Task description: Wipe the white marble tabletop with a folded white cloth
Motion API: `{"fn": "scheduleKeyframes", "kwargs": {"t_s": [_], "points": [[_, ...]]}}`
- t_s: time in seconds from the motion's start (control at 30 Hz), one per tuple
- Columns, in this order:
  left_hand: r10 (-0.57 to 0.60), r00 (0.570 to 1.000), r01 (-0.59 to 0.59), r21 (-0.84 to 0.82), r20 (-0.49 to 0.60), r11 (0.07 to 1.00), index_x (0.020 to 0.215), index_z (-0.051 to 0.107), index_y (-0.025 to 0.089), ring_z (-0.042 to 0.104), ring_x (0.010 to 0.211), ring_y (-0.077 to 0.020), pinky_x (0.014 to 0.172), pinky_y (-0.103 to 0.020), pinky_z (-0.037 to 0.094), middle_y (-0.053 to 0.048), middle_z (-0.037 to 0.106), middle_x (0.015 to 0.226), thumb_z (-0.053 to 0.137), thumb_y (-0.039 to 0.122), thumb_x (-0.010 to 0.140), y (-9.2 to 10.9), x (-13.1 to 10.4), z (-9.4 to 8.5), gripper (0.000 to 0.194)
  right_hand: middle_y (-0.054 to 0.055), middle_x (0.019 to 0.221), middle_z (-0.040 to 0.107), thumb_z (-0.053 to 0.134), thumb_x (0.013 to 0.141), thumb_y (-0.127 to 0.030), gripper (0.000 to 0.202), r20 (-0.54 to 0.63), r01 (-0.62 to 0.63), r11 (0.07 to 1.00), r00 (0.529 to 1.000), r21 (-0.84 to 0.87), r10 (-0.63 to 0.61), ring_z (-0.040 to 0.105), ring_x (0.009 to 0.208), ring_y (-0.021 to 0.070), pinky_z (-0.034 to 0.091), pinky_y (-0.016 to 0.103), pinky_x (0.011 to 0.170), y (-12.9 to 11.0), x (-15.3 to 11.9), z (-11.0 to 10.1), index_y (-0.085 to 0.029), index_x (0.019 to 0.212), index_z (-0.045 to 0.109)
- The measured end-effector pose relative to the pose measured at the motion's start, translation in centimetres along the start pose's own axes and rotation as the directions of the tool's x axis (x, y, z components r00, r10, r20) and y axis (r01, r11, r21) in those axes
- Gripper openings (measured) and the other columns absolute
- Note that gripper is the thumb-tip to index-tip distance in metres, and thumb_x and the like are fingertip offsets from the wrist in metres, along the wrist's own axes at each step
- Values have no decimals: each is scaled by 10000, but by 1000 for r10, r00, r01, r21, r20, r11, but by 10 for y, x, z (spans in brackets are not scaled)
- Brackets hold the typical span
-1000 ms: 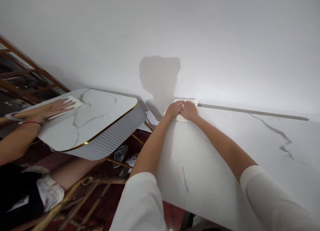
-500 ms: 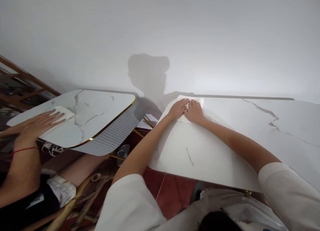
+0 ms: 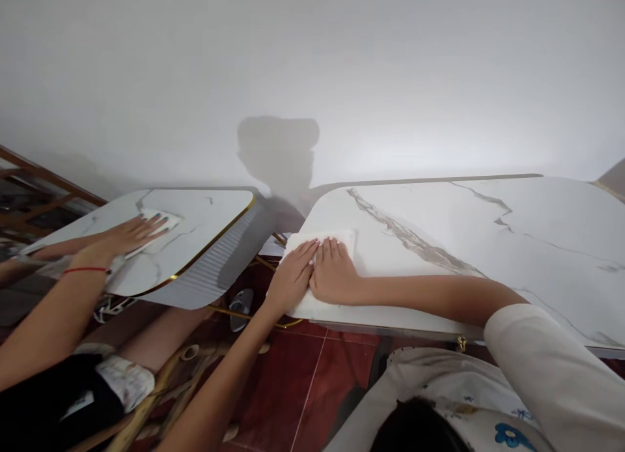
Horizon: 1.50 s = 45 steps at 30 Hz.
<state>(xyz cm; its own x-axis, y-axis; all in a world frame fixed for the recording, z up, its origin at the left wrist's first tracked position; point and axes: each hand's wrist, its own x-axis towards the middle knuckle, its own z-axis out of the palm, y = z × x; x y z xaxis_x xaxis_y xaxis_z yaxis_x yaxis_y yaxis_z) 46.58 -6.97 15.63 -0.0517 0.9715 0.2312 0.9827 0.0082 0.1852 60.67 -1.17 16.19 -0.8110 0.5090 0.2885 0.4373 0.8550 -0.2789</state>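
Note:
Both my hands lie flat on a folded white cloth (image 3: 346, 238) at the left end of a white marble-patterned tabletop (image 3: 381, 260). My left hand (image 3: 293, 275) has its fingers stretched out over the cloth, near the rounded left edge. Right beside it and touching it, my right hand (image 3: 334, 273) presses down with straight fingers held close together. Part of the cloth is hidden under the palms. A broad grey-brown vein runs across the tabletop to the right of the cloth.
At left, a co-worker's hand (image 3: 129, 234) rests on a white cloth (image 3: 163, 225) on a second marble-patterned top (image 3: 195, 208) with a gold-trimmed edge. A white wall (image 3: 415, 81) stands behind both tops. Below are red floor tiles (image 3: 293, 374) and a wooden chair (image 3: 146, 406).
My hands and the cloth have moved down and left, from the tabletop's far edge toward its near left side. The co-worker's hand and cloth have slid to the right.

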Motion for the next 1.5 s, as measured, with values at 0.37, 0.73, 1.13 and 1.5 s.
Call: {"fn": "scheduleKeyframes", "kwargs": {"t_s": [0.37, 0.73, 1.13, 1.5], "points": [[-119, 993, 119, 91, 0, 989, 1358, 426, 156, 370, 1323, -222, 1088, -459, 328, -78, 457, 1401, 257, 225, 870, 59, -23, 12, 521, 290, 1388, 379, 385, 880, -288, 591, -2, 138, 990, 990, -1, -138, 339, 1306, 352, 240, 470, 1076, 24, -49, -17, 103, 1323, 393], [-143, 987, 148, 70, -75, 986, 1308, 475, 128, 394, 1304, -219, 1091, -419, 311, -89, 486, 1376, 313, 168, 856, 73, 70, 37, 482, 240, 1387, 416, 351, 897, -285, 551, 9, 148, 988, 989, -38, -148, 364, 1292, 309, 248, 429, 1072, 112, 2, -17, 53, 1328, 407], [-93, 981, 90, -27, -171, 996, 1188, 579, 124, 471, 1228, -223, 1072, -363, 331, -96, 564, 1290, 345, 178, 808, 5, 195, 64, 450, 218, 1383, 433, 368, 895, -269, 522, -24, 102, 993, 994, -55, -103, 371, 1287, 288, 237, 412, 1069, 190, 118, 12, 34, 1316, 422], [49, 995, -52, -32, -89, 998, 1175, 580, 116, 518, 1151, -231, 1002, -360, 381, -115, 590, 1235, 313, 180, 828, 25, 261, 83, 443, 210, 1330, 490, 361, 883, -265, 511, -41, -64, 996, 997, -66, 61, 418, 1240, 292, 261, 393, 1041, 246, 122, 0, 24, 1296, 444]]}}
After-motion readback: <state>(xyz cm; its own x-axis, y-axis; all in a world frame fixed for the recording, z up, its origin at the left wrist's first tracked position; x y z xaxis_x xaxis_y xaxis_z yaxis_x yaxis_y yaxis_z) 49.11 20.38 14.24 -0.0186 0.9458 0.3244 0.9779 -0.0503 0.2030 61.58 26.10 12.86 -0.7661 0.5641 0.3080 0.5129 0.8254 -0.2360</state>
